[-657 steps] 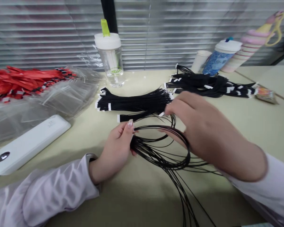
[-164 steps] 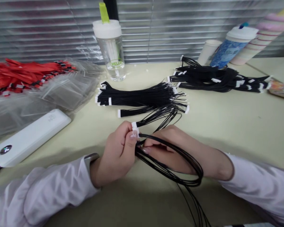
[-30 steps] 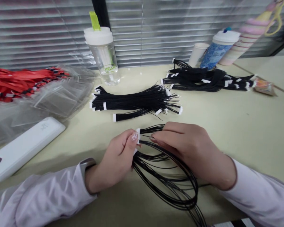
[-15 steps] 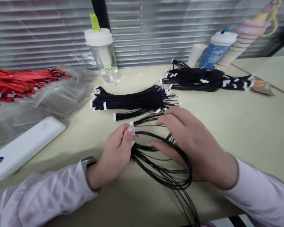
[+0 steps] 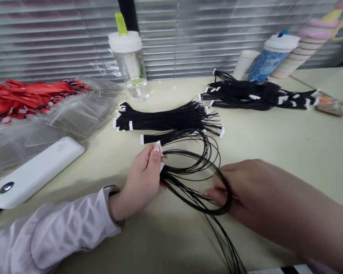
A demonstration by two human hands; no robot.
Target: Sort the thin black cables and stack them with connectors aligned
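My left hand pinches the white connectors of a black wire harness between thumb and fingers. From there the harness's black wires spread in loops to the right, and loose ends hang toward the table's near edge. My right hand, somewhat blurred, has its fingers curled around the right side of the thicker loop, thumb below. Just beyond the hands lies a bundle of black wire harnesses with white connectors at its left end, and a single flat harness in front of it.
More black harnesses lie at the back right, near a paper cup, a blue tumbler and a small packet. At left are red cables, clear plastic bags, a white power bank and a clear bottle.
My right hand has moved down and nearer, from the upper wires to the right side of the thick loop. The upper wires now curve round in a loop. My left hand keeps its pinch.
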